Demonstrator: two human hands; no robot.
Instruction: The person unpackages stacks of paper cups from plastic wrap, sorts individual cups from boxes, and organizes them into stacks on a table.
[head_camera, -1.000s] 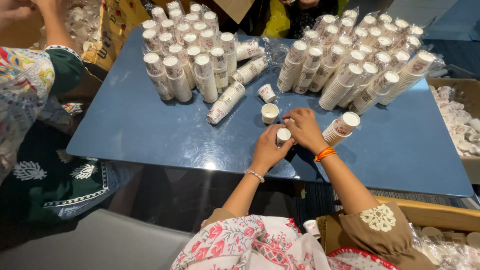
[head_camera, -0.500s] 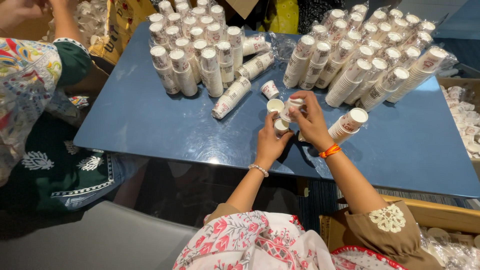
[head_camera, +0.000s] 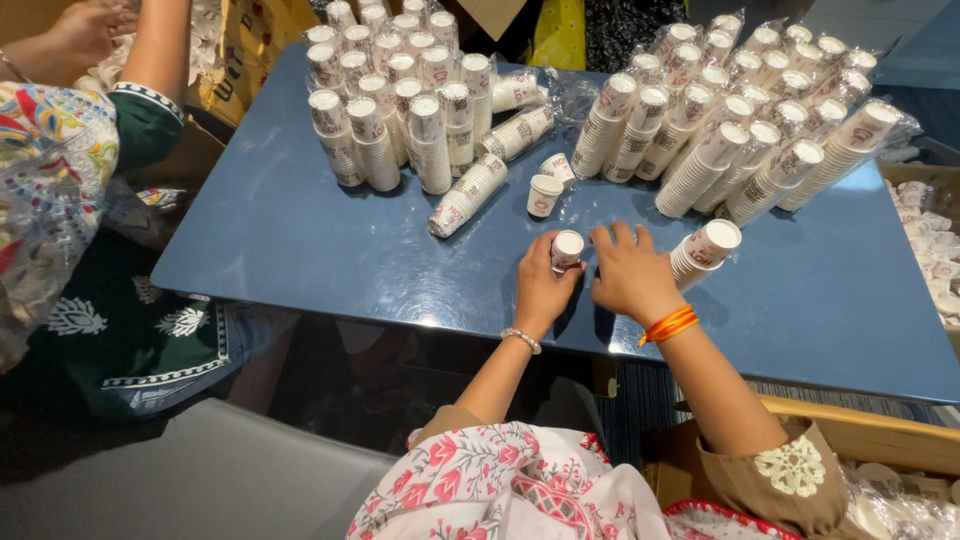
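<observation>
My left hand (head_camera: 540, 292) grips a short stack of white paper cups (head_camera: 567, 247), standing it on the blue table (head_camera: 290, 235) near the front edge. Just to its right, my right hand (head_camera: 630, 280) rests on the table with fingers spread and nothing in them. It wears an orange bangle at the wrist. A sleeve of nested cups (head_camera: 708, 247) lies tilted beside its fingertips. Two single cups (head_camera: 543, 195) stand a little beyond my hands.
Several tall cup stacks (head_camera: 400, 110) stand at the back left, and one stack (head_camera: 468, 195) lies on its side. Wrapped stacks (head_camera: 740, 130) lean at the back right. Another person (head_camera: 60, 150) sits at the left. A box of cups (head_camera: 925, 215) is on the right.
Both hands were working together on the small cup stack. The right hand has since let go and spread flat on the table, while the left still grips the stack.
</observation>
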